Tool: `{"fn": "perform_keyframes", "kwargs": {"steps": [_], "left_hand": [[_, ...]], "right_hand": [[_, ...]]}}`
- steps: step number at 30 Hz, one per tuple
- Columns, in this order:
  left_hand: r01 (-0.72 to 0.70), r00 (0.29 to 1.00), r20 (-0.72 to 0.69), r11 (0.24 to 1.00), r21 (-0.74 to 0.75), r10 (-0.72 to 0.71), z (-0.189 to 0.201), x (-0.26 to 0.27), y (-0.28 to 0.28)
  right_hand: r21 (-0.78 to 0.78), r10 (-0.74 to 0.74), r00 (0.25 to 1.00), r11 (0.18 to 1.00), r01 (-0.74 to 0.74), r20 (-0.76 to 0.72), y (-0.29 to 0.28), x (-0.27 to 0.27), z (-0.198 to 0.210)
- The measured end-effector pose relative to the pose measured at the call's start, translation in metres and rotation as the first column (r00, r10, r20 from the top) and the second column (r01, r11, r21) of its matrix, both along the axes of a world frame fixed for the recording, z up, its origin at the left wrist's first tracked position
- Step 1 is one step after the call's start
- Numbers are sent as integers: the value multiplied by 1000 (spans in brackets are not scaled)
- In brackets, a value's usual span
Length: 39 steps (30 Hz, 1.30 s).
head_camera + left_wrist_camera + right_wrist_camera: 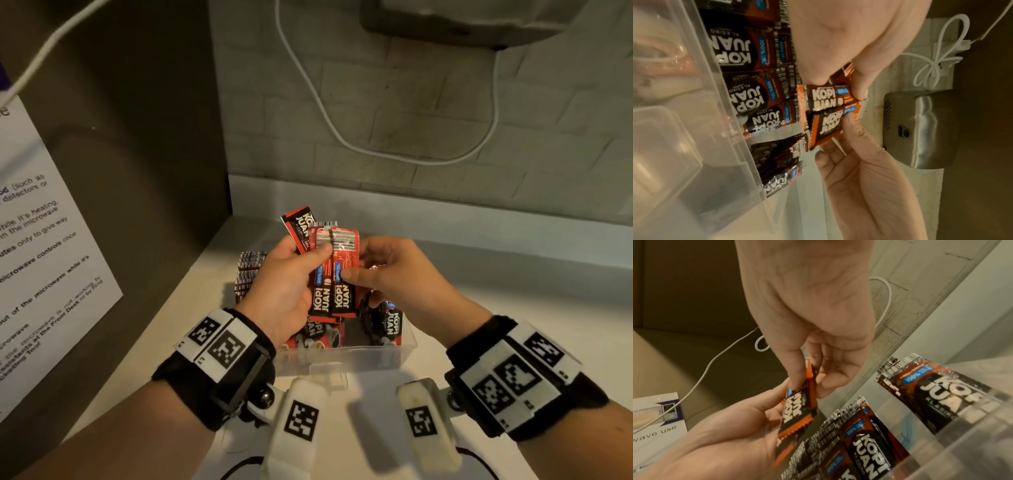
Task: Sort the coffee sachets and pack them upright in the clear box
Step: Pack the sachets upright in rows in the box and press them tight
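Observation:
Over the clear box both hands hold a small fan of red Kopi Juan sachets. My left hand grips the bundle, thumb across the barcode ends. My right hand pinches the rightmost red sachet, thumb on its front and fingers behind. The left wrist view shows the two front sachets side by side between left hand and right hand. In the right wrist view the right hand nips the sachet. Darker brown sachets stand inside the box.
A dark microwave with a printed paper notice stands close on the left. A white cable loops down the tiled back wall under a metal wall unit. The white counter stretches to the right of the box.

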<state>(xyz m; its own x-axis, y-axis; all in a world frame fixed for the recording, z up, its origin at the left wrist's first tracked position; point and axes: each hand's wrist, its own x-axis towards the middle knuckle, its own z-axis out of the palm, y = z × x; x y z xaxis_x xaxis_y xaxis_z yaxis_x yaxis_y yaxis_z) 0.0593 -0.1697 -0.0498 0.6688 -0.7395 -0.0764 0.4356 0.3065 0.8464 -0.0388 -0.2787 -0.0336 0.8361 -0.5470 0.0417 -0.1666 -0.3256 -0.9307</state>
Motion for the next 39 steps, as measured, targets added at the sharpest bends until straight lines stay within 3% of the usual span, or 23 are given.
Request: {"fn": "perform_keyframes", "kwargs": {"steps": [8, 13, 20, 24, 26, 28, 32, 39], "left_hand": [[-59, 997, -59, 997, -52, 56, 3, -3, -5], [-13, 993, -121, 996, -92, 2, 9, -6, -2], [-92, 996, -9, 995, -40, 92, 8, -7, -4], [-106, 993, -49, 994, 13, 106, 9, 1, -3], [-59, 995, -83, 996, 60, 64, 9, 5, 0], [8, 993, -119, 994, 105, 4, 10, 4, 2], [228, 966, -146, 967, 109, -211, 15, 0, 3], [150, 989, -26, 987, 66, -148, 12, 0, 5]], "right_hand": [[185, 56, 998, 981, -62, 37, 6, -1, 0], [243, 31, 998, 969, -42, 51, 6, -2, 2], [265, -49, 993, 964, 18, 111, 4, -2, -1], [264, -156, 941, 962, 75, 301, -6, -4, 6], [219, -168, 871, 973, 72, 462, -11, -6, 12], [68, -116, 828, 993, 94, 549, -13, -5, 13], [-321, 108, 852, 944, 74, 513, -8, -4, 1], [-423, 181, 889, 906, 15, 421, -8, -6, -9]]}}
